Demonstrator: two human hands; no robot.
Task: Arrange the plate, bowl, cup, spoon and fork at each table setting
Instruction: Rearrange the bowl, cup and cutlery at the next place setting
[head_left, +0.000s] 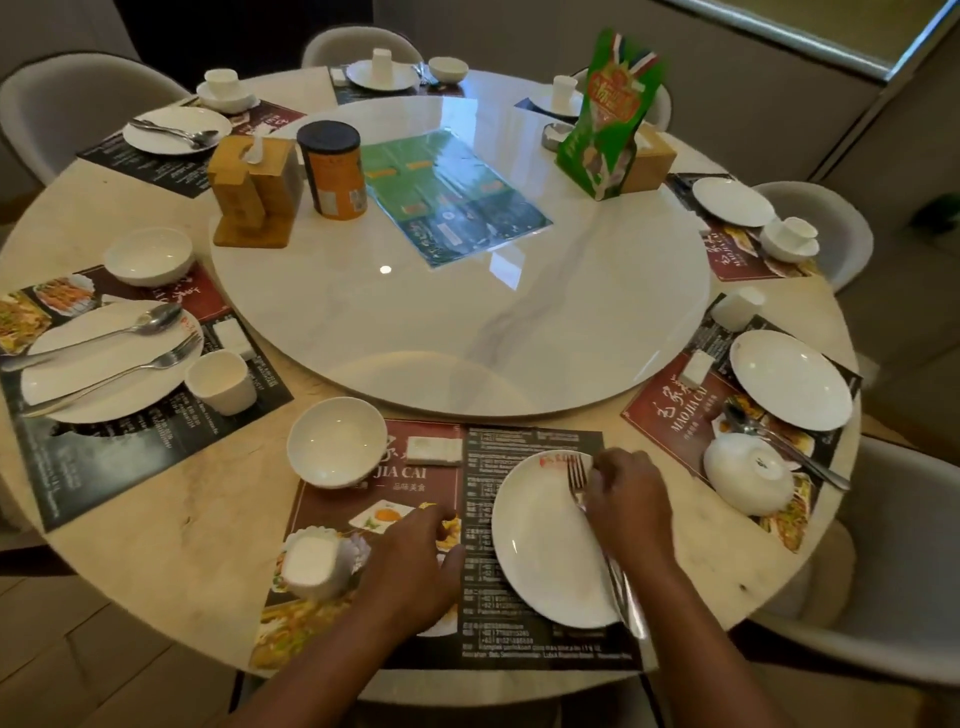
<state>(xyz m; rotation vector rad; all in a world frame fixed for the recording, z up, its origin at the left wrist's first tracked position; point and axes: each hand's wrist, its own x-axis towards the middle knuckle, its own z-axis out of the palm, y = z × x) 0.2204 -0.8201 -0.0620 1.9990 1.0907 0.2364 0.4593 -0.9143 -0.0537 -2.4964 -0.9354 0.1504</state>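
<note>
At the near setting a white plate (545, 545) lies on the right half of a printed placemat (519, 441). My right hand (628, 504) rests on the plate's right rim, fingers closed on a fork (577, 480) whose tines point away from me; more metal handles (623, 597) run under my wrist. My left hand (415, 566) lies flat on the placemat, fingers spread, holding nothing. A white cup (311, 564) stands left of that hand, and a white bowl (336, 441) sits at the mat's far left corner. A folded white napkin (434, 450) lies beside the bowl.
A large marble turntable (467, 322) fills the table's middle, carrying a wooden holder (254, 192), an orange can (335, 171), a laminated menu (452, 197) and a green sign (608, 114). Other settings ring the table; the right one has an upturned bowl (748, 480). Chairs (78, 98) surround it.
</note>
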